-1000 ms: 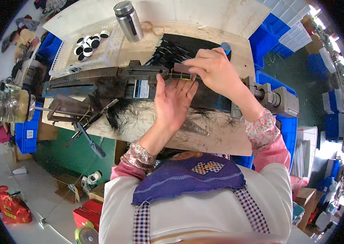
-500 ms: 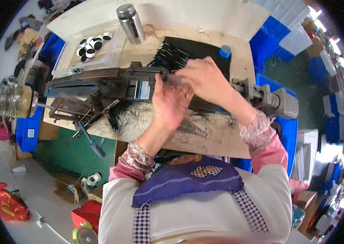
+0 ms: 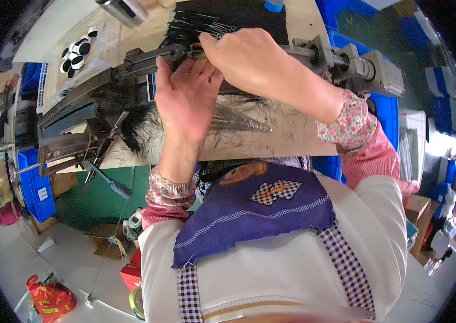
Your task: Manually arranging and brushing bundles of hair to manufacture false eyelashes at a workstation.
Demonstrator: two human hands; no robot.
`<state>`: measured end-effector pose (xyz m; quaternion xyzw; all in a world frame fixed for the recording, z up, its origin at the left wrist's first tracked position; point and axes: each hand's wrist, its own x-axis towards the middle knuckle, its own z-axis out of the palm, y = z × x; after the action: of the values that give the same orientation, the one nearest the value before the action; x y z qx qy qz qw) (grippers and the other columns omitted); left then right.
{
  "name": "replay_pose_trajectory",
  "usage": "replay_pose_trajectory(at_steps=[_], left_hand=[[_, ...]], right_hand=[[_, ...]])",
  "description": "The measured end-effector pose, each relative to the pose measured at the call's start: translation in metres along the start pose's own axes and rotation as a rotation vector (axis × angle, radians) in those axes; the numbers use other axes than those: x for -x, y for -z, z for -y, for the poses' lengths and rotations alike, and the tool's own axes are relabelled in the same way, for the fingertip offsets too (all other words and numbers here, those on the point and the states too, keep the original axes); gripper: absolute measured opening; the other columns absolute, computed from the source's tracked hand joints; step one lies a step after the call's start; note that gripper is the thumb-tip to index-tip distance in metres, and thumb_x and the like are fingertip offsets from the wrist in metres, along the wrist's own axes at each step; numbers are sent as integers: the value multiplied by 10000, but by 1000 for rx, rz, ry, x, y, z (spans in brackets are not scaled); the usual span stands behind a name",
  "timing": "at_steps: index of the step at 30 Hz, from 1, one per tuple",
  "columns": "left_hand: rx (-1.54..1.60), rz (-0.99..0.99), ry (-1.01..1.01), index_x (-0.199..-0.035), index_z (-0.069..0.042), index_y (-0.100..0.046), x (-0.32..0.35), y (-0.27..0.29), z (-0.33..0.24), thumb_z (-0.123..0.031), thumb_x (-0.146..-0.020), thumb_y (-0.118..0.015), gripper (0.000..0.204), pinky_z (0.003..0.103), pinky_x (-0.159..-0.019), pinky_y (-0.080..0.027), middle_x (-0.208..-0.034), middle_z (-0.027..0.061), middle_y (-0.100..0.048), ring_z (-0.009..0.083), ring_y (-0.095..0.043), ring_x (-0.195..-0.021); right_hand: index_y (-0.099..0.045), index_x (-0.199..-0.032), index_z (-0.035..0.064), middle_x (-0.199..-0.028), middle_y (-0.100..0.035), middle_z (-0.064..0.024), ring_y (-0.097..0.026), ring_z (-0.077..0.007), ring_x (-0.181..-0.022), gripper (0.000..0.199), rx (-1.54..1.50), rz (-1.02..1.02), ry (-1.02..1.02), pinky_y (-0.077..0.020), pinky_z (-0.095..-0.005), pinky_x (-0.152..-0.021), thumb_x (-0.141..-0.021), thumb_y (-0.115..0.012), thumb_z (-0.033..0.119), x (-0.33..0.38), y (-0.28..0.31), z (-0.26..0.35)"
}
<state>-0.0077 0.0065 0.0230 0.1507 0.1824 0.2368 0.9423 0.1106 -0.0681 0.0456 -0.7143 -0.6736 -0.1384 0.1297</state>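
My left hand (image 3: pixel 187 97) lies palm up against the dark metal machine (image 3: pixel 115 81), thumb and fingers stretched out. Just right of it, my right hand (image 3: pixel 244 56) is closed, thumb and forefinger pressed together over the machine's middle. Whatever it may pinch is hidden. Behind the hands, several thin wire pieces with looped ends (image 3: pixel 206 24) rest on a black cloth (image 3: pixel 263 21). Dark loose bristles (image 3: pixel 139 129) cling beside the machine at its near side. A bundle of thin grey wires (image 3: pixel 244 123) lies on the bench (image 3: pixel 287 129) below my right hand.
At the right end stands a grey metal drive unit (image 3: pixel 368 70). A clear plastic basket (image 3: pixel 101 48) with several white-and-black round caps (image 3: pixel 77 54) is at the far left, near a steel flask (image 3: pixel 123 11). A blue-handled tool (image 3: pixel 117 185) juts past the bench's front edge.
The view has shifted, so the bench sits higher in the picture. Both hands stay together at the machine; the right hand's fingers have moved slightly over the left fingertips.
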Motion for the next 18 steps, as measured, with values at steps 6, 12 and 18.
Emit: replay_pose_trajectory(at_steps=[6,12,18], left_hand=[[-111,-4,-60,-1037,-21,-507,-7,27,19,-363,-975,-452,351,401,-1017,-342,-1105,117,-539,243,-490,-1086],[2,-10,-129,-1051,-48,-535,-15,31,71,-254,-928,-569,242,384,-1021,-379,-1128,73,-551,229,-500,-1117],[-38,303,192,-1329,-33,-357,37,40,52,-196,-929,-543,470,387,-1103,-272,-1425,192,-364,288,-367,-1325]], right_hand=[[-474,-1035,-2,-923,-625,-214,-622,-389,-851,235,-243,132,-167,-503,-457,-661,-818,-520,73,47,-2,-5],[-498,-1072,47,-955,-625,-200,-618,-392,-858,296,-382,401,-359,-501,-481,-710,-795,-573,120,141,-68,2],[-554,-1021,38,-950,-633,-172,-626,-352,-894,290,-463,171,-254,-517,-442,-741,-785,-634,186,147,-85,-2]])
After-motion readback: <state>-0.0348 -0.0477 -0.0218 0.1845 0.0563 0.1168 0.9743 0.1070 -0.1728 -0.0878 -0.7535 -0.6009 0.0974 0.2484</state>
